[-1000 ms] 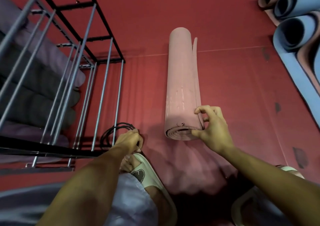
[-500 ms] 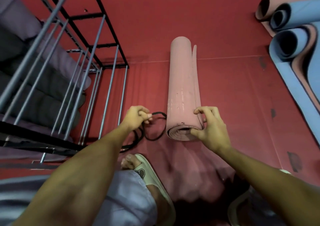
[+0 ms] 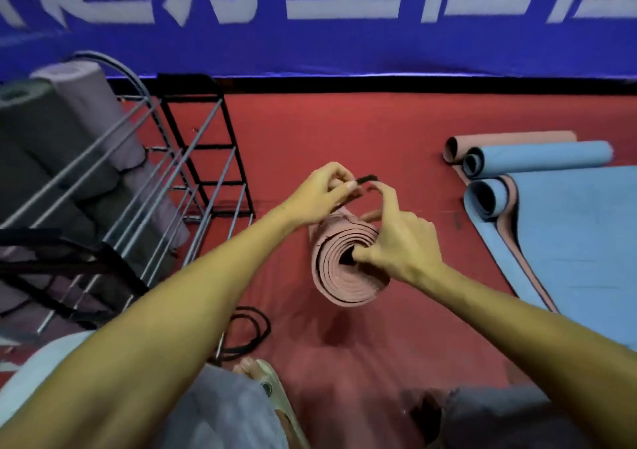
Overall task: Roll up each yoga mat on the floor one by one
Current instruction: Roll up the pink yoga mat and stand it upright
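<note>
Blue banner (image 3: 344, 49) beyond the hands, red floor (image 3: 344, 131) beneath, metal rack (image 3: 144, 186) of rolled mats left of them, part-rolled blue mats (image 3: 558, 221) to their right, pink rolled mat (image 3: 348, 276) (spiral end facing up) gripped by right hand (image 3: 403, 242), thumb inside the core, left hand (image 3: 322, 192) pinching black strap (image 3: 365, 178) just above.
</note>
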Tool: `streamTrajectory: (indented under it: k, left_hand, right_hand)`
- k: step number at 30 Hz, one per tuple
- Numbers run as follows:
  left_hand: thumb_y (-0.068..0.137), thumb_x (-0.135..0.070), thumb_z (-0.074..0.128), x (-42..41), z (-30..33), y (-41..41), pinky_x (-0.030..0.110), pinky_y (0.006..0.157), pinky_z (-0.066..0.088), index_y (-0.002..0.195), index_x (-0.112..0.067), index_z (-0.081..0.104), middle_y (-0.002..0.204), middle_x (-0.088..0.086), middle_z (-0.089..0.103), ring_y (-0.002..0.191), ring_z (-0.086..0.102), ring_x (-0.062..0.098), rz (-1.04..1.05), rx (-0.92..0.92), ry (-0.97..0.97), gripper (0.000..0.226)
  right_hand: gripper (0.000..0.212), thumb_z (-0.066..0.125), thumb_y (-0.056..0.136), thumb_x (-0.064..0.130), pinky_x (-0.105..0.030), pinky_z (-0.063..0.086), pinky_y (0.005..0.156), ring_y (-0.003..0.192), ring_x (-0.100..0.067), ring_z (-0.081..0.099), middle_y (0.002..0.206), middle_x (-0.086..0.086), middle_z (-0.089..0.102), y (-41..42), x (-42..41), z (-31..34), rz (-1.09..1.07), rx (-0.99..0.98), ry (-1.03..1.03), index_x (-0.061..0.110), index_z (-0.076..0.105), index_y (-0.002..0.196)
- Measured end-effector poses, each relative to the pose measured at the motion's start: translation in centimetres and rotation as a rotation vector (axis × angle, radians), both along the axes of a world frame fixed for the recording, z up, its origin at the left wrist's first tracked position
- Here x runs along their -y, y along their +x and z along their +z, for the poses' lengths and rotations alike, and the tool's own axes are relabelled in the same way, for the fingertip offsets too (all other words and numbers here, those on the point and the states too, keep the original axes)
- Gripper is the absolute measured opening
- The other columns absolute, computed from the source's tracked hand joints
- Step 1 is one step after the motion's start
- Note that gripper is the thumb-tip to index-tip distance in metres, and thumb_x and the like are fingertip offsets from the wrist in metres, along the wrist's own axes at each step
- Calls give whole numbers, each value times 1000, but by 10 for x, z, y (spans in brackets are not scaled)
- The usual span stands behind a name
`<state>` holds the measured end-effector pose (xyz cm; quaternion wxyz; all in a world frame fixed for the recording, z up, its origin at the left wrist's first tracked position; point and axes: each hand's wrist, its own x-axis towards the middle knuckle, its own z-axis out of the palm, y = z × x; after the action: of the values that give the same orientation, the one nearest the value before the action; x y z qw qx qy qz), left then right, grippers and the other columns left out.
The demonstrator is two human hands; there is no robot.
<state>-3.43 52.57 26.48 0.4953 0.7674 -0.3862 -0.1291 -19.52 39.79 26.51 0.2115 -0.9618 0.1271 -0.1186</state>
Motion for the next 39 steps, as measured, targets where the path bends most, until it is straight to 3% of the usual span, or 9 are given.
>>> streamTrajectory:
  k: [3, 5, 7, 10, 17, 21, 24, 31, 39]
  left_hand:
    - [109, -20, 57, -8, 53, -30, 46, 91, 57, 114, -6, 56, 104, 12, 79, 102, 75, 26, -151, -111, 0, 16]
    - [107, -26, 60, -14, 82, -46, 44, 86, 55, 113, -10, 59, 96, 14, 77, 94, 72, 24, -180, -90, -40, 17]
    - [107, -27, 61, -20, 103, -58, 38, 78, 50, 112, -10, 61, 87, 8, 73, 85, 65, 18, -199, -38, -88, 18]
    - [107, -15, 60, -27, 119, -65, 29, 77, 52, 110, -2, 61, 86, -12, 72, 82, 66, 6, -212, 127, -84, 13]
    - [89, -61, 69, -30, 142, -45, 54, 89, 56, 102, -31, 67, 97, -14, 75, 95, 72, 12, -120, 334, 228, 33]
    - [59, -59, 94, -40, 147, -42, 38, 100, 54, 125, -26, 59, 119, -13, 69, 111, 66, 5, -204, 181, 297, 81]
    - [43, -64, 98, -33, 134, -50, 35, 106, 49, 134, -29, 45, 130, -13, 60, 121, 59, 6, -210, 294, 385, 111]
    - [45, -59, 102, -18, 133, -41, 38, 93, 53, 120, -31, 41, 117, -7, 61, 108, 61, 17, -133, 349, 357, 100]
    - [44, -63, 100, -13, 132, -32, 45, 82, 51, 110, -30, 45, 106, 1, 63, 97, 59, 27, -144, 349, 307, 93]
  right_hand:
    - [139, 82, 58, 58, -41, 54, 82, 108, -22, 71, 112, 16, 76, -20, 9, 62, -2, 15, 46, 31, -3, 165]
    - [130, 80, 54, 65, -45, 56, 91, 111, -19, 70, 111, 14, 76, -31, 16, 96, 3, 29, 85, 32, 19, 164]
    - [86, 76, 51, 70, -46, 59, 85, 96, -18, 71, 96, 11, 76, -35, 23, 115, 16, 22, 82, 40, 64, 130]
    - [43, 84, 55, 64, -48, 58, 69, 68, -16, 66, 67, 4, 70, -33, 28, 118, -11, 64, 161, 28, 71, 76]
    - [45, 86, 59, 60, -45, 55, 64, 70, -23, 68, 67, -3, 70, 0, 35, 114, -84, 145, 202, 20, 73, 74]
    - [59, 78, 52, 69, -46, 52, 60, 68, -28, 65, 63, -7, 67, 5, 43, 108, -149, 224, 240, 13, 69, 66]
    - [50, 81, 56, 60, -44, 50, 57, 64, -26, 64, 60, -5, 66, 2, 49, 107, -197, 265, 248, 13, 66, 63]
    - [59, 81, 62, 63, -41, 48, 54, 57, -23, 61, 61, -10, 68, 7, 61, 102, -230, 276, 315, 5, 66, 65]
    - [42, 91, 80, 36, -26, 53, 54, 53, -9, 59, 58, 0, 64, 1, 75, 95, -77, 303, 714, 7, 60, 76]
